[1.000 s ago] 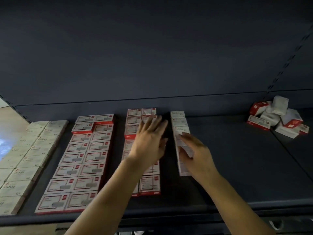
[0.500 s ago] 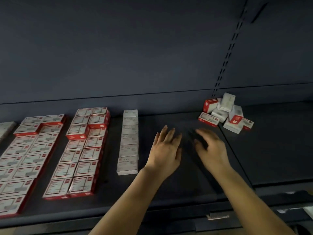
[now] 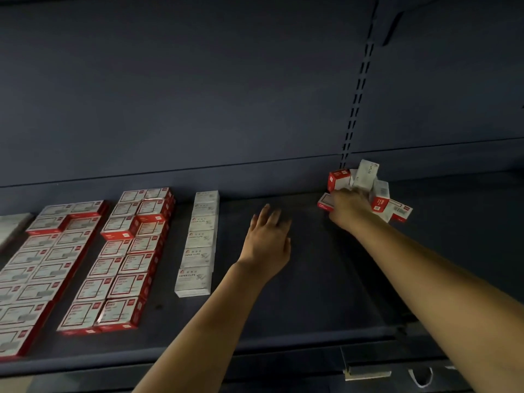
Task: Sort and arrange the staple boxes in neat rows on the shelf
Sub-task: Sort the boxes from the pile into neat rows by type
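- The shelf (image 3: 312, 302) is showing a broad bare stretch between the single white column and the loose heap, running from the back wall to the front lip.
- The left hand (image 3: 268, 242) is hovering over or resting on that bare stretch, palm down, fingers straight and slightly spread, holding nothing.
- The right hand (image 3: 350, 207) is reaching into the heap of jumbled boxes (image 3: 368, 188) near the back edge, beside the slotted upright (image 3: 355, 100); its fingers are hidden among the boxes, so I cannot tell whether they are gripping one.
- The column of white boxes (image 3: 198, 245) is lying straight, front to back, its lids reading "PAPER CLIPS".
- The red-and-white staple boxes (image 3: 124, 259) are sitting in paired rows to the left, with narrow dark gaps between blocks; their print is too blurred to read.
- One tilted white box in the heap is showing "STAPLES" on its side.
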`<state>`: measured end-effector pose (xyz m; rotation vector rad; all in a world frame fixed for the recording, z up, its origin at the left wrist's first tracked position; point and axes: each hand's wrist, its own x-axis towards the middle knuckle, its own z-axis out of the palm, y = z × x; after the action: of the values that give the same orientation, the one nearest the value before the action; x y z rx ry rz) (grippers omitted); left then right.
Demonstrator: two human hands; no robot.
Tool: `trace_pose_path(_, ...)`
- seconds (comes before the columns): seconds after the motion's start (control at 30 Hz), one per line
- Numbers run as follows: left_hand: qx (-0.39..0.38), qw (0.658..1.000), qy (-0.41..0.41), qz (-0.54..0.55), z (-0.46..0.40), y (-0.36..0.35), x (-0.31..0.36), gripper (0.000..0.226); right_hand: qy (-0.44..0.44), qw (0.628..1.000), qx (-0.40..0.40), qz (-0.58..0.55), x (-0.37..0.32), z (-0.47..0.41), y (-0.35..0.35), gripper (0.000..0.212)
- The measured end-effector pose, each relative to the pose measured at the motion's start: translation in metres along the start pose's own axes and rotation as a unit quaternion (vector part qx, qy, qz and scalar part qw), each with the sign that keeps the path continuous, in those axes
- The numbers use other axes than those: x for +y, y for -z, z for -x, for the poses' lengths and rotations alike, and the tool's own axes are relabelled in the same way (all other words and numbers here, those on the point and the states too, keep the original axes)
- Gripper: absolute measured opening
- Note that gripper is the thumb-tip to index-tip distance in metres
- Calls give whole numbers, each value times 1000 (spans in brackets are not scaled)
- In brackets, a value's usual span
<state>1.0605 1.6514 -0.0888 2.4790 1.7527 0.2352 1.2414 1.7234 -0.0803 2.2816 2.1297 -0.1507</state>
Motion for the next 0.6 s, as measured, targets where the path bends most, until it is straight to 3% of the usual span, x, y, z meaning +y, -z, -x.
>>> trace_pose_path(0.23, 7, 1000, 8, 14, 6, -5, 1, 50, -5, 998, 52, 22, 6, -2, -13, 48)
trace_pose_path(0.6, 16, 1000, 13, 11, 12, -7, -7, 49, 25, 987, 139, -75, 16, 5, -30, 48)
